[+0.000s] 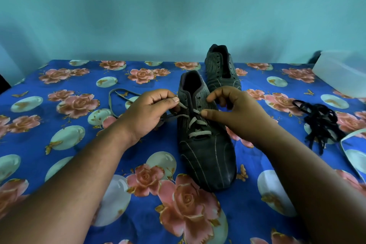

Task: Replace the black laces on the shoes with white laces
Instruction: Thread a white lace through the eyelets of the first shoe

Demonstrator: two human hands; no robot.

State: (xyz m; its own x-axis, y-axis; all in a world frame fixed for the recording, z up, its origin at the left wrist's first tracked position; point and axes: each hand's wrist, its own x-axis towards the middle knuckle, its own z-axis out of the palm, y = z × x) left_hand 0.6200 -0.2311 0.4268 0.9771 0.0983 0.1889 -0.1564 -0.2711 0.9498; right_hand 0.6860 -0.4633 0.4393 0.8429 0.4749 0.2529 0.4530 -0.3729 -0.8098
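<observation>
Two dark grey striped lace-up shoes stand on a blue cloth printed with pink roses and pale globes point(79, 164). The near shoe point(206, 154) points its toe at the viewer; the far shoe point(221, 69) sits just behind it and a little to the right, its eyelets bare.

A white flat lace point(199, 133) crosses the near shoe's lower eyelets in about three rows. The left hand point(146, 115) has its fingers curled, thumb and forefinger pinching one end of that lace beside the shoe's collar; the slack runs out left in a loop point(116, 97) on the cloth. The right hand point(233, 113) is partly curled, its thumb tip pressing on the lace at the right-hand row of eyelets — whether it truly grips the lace I cannot tell.

One tangled heap of black laces point(320, 123) lies well apart on the right, and a second white lace point(354, 134) curves just past it toward the frame's right edge.

One translucent plastic box point(340, 73) rests at the far right corner — its contents cannot be made out.

The cloth reaches a teal wall point(178, 6) behind the shoes.
</observation>
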